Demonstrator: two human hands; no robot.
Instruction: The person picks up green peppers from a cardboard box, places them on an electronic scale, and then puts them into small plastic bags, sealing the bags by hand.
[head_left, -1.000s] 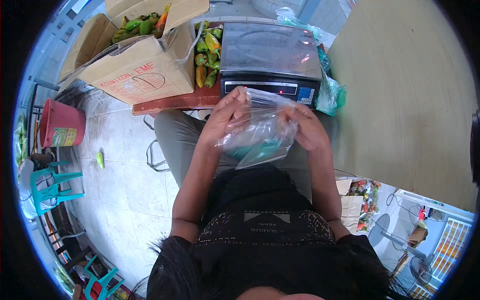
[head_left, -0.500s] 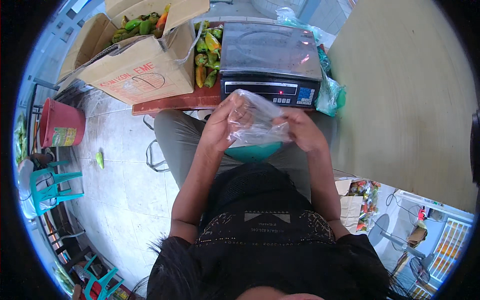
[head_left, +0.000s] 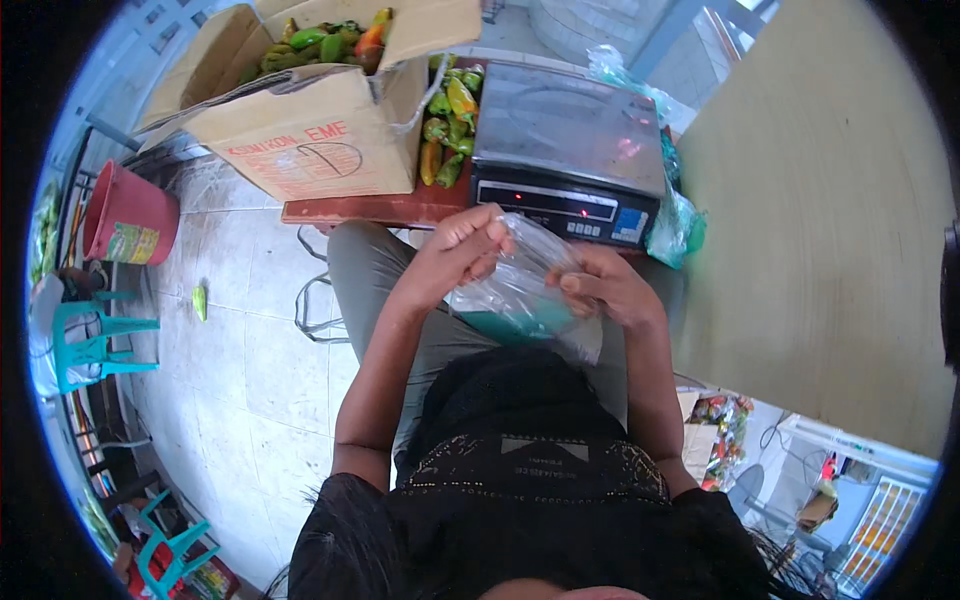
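Observation:
Between my two hands, above my lap, stretches a clear plastic bag (head_left: 528,275). My left hand (head_left: 462,252) pinches its upper left edge with curled fingers. On the bag's right side, my right hand (head_left: 605,285) grips it between thumb and fingers. Something green (head_left: 515,322) shows through and below the thin plastic, on my lap. Just beyond my hands stands a digital weighing scale (head_left: 568,150) with a bare metal plate and red lights on its dark front panel. Several green and yellow peppers (head_left: 455,110) lie along the scale's left side.
An open cardboard box (head_left: 310,150) of peppers stands left on the red table (head_left: 380,210). Teal plastic bags (head_left: 678,220) hang by the scale's right side. A pale wooden board (head_left: 810,200) fills the right. On the floor are a red bucket (head_left: 130,215) and one pepper (head_left: 200,302).
The bag now hangs longer, reaching lower over my lap on the right. Both hands still hold it. The view has shifted, so the table and scale appear farther right and lower.

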